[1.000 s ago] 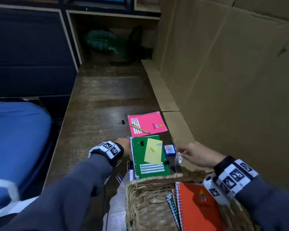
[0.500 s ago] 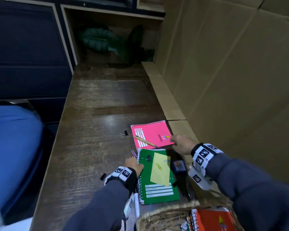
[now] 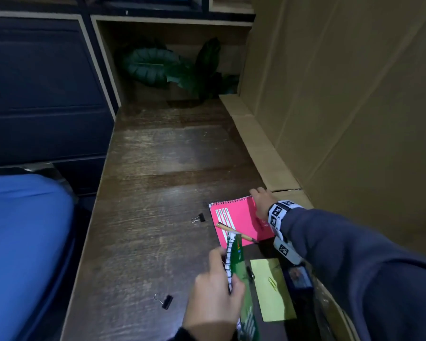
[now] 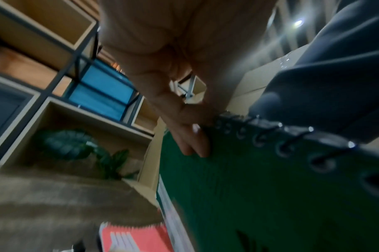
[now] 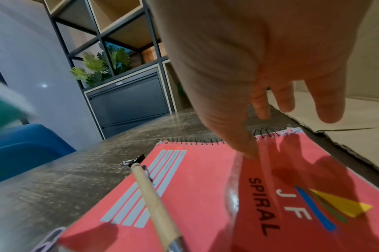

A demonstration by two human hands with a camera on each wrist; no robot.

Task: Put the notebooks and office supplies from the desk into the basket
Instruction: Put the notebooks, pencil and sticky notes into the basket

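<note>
Head view: my left hand [image 3: 213, 295] grips green notebook [image 3: 244, 291] by spiral edge, tilted up off table [image 3: 158, 193], not yet binned. My right hand [image 3: 262, 201], fingers loose, holding nothing, at pink notebook [image 3: 234, 219] far corner, 1 o'clock of green one. Pen [image 3: 235, 232] on pink cover. Left on table: yellow sticky pad [image 3: 272, 289], two binder clips [image 3: 199, 218]. Basket out of frame.

Left wrist view: fingers [image 4: 192, 145] pinch green cover.

Right wrist view: thumb [image 5: 247, 150] touches pink cover. Plenty left.
</note>
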